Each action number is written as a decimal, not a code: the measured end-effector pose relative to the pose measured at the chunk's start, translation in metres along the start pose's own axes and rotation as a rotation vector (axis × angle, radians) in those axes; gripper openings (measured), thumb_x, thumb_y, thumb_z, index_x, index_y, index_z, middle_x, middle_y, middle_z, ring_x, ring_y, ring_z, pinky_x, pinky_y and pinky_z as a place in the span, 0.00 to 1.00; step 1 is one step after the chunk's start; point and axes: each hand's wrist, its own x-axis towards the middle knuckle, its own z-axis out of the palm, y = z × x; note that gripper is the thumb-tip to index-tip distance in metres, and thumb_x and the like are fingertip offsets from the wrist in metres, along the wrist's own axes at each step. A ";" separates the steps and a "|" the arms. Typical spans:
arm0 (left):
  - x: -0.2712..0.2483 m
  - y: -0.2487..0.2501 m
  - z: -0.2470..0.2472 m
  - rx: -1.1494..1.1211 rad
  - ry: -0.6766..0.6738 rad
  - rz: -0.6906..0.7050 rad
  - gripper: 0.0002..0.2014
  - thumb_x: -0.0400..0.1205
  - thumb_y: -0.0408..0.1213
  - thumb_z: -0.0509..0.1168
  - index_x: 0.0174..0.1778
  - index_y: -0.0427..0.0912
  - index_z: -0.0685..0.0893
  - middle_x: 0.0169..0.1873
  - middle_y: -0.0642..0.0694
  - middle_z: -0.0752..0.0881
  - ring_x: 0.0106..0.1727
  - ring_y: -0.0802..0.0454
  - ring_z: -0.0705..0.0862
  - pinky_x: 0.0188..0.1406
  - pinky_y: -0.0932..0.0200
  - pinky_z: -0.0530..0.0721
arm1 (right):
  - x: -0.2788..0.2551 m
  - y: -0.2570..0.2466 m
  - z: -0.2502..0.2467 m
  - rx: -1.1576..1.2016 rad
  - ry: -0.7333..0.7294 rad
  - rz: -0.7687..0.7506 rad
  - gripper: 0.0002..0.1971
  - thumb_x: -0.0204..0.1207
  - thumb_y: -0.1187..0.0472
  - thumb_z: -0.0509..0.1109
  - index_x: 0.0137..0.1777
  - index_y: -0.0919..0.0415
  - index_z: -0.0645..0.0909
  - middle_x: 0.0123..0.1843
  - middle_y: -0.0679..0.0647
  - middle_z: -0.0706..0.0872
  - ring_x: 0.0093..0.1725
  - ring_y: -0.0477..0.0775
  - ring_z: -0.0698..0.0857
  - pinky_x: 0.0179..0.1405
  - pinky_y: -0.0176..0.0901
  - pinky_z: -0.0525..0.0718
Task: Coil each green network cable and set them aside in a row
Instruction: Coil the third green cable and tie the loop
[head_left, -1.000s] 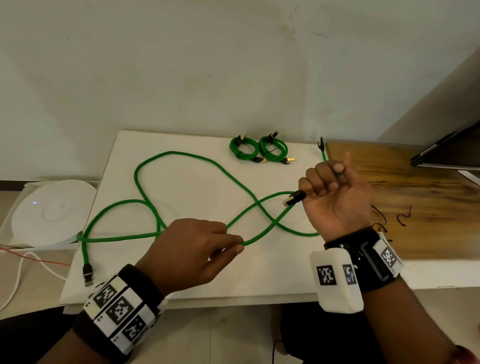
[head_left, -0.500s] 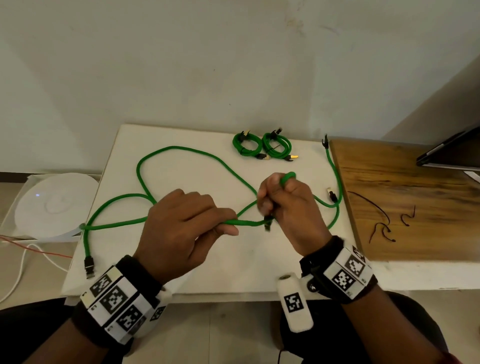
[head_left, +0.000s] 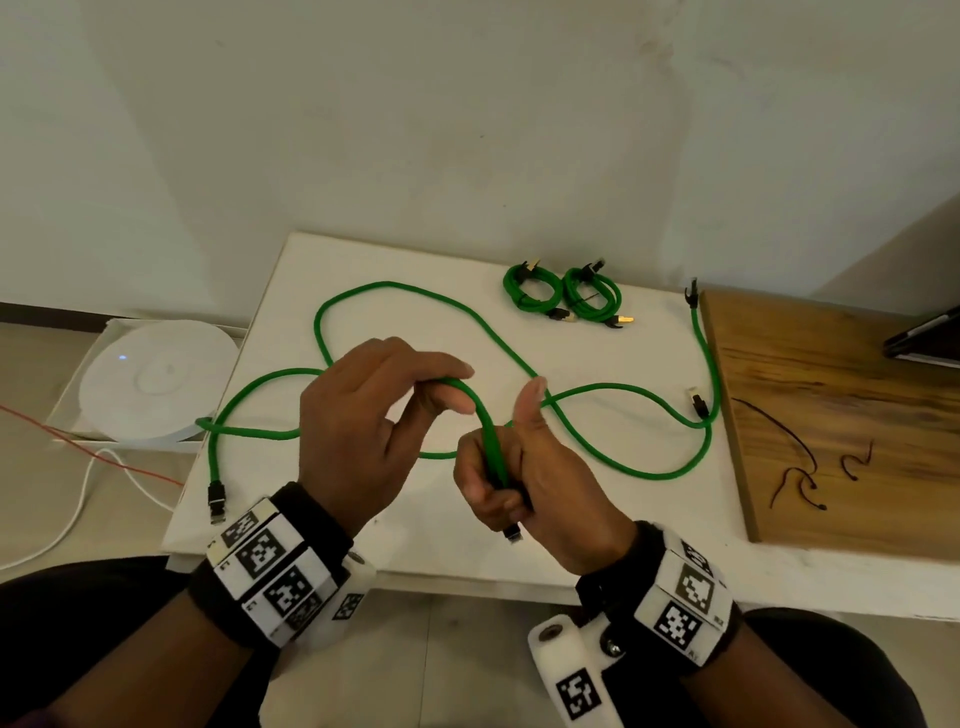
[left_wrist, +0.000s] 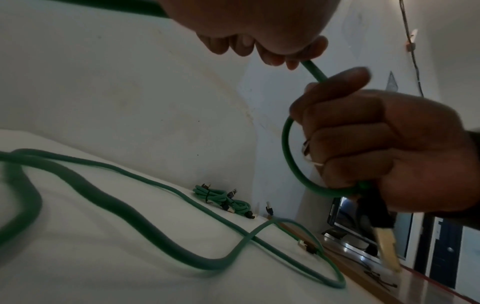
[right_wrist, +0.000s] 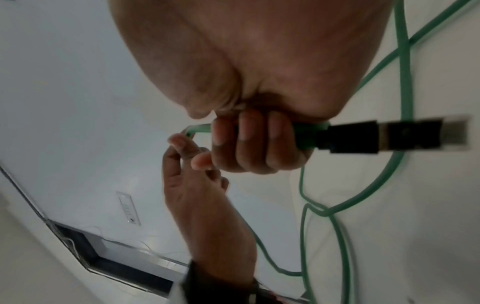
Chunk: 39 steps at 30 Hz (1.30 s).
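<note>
A long green network cable (head_left: 400, 289) sprawls in loops over the white table (head_left: 597, 561). My right hand (head_left: 498, 483) grips its near end in a fist with the thumb up; the black plug (head_left: 512, 534) sticks out below the fist, as the right wrist view shows with the plug (right_wrist: 389, 135). My left hand (head_left: 460, 389) pinches the same cable just above and bends it in a short arch to the right hand. A small loop (left_wrist: 287, 148) hangs between the hands. A second loose cable (head_left: 711, 364) lies at the right. Two coiled cables (head_left: 532, 293) (head_left: 592, 300) sit side by side at the back.
A wooden board (head_left: 857, 395) with thin dark ties (head_left: 795, 467) adjoins the table on the right, and a dark screen edge (head_left: 924, 338) lies beyond it. On the floor at left is a round white device (head_left: 156, 384) with red and white wires (head_left: 104, 462).
My right hand came in from the right to the middle and turned, so the plug now points down toward me. My left hand rose and bent the cable over to it.
</note>
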 end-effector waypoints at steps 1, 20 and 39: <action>0.001 -0.001 0.000 -0.002 0.004 -0.039 0.11 0.91 0.44 0.64 0.51 0.44 0.91 0.40 0.62 0.83 0.40 0.70 0.77 0.42 0.69 0.72 | 0.000 -0.003 0.002 0.042 -0.029 -0.006 0.44 0.76 0.22 0.35 0.31 0.60 0.75 0.24 0.52 0.60 0.25 0.51 0.57 0.28 0.42 0.58; -0.010 -0.007 0.013 -0.249 -0.817 -0.275 0.14 0.93 0.55 0.47 0.45 0.64 0.73 0.30 0.49 0.80 0.31 0.49 0.78 0.37 0.45 0.81 | -0.013 -0.015 -0.017 0.628 -0.128 -0.084 0.31 0.88 0.44 0.57 0.22 0.52 0.58 0.17 0.48 0.54 0.16 0.48 0.49 0.18 0.40 0.46; -0.029 -0.006 0.028 0.017 -0.927 -0.122 0.22 0.92 0.56 0.50 0.81 0.61 0.76 0.38 0.69 0.78 0.40 0.69 0.78 0.42 0.69 0.76 | -0.002 -0.012 -0.073 1.116 0.562 -0.369 0.24 0.89 0.52 0.58 0.28 0.53 0.68 0.20 0.46 0.60 0.18 0.46 0.58 0.17 0.38 0.60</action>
